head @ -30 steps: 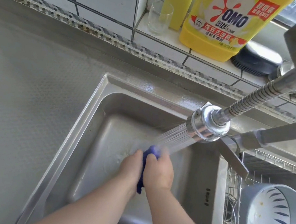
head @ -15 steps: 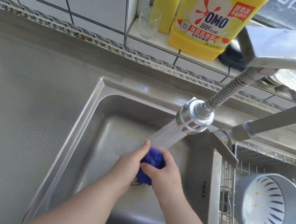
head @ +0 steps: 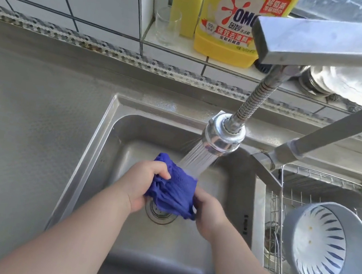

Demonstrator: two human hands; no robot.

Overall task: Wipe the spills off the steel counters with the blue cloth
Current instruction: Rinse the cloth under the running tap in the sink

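Steel tabletop (head: 24, 125): fills the left of the view, dull grey, finely textured. It runs back to a tiled wall.

Sink (head: 91, 163): steel basin set into the tabletop, my forearms reach in over its near edge. The drain (head: 159, 213) shows at the basin floor, partly covered by the cloth.

Faucet (head: 330, 42): square steel arm crossing the upper right, with a ribbed flexible hose leading down to the round spray head (head: 222, 138). Water is running; the spray falls left and down and strikes the cloth's upper right edge.

Wire rack (head: 280, 222): sits in the right-hand basin, holding a grey bowl (head: 327, 250) tipped on its side, its blue-striped white inside facing me.

Ledge behind the sink: yellow detergent bottle (head: 229, 26), a yellow sponge (head: 187, 8) upright just left of it, a clear glass (head: 167, 27) in front of the sponge.

Blue cloth (head: 174, 192): bunched and wet, held over the drain between both my hands.

My left hand (head: 142, 182): fingers curled tight round the cloth's left side, one fold poking up above the knuckles.

My right hand (head: 208, 213): fingers wrapped round the cloth's lower right end; fingertips hidden.
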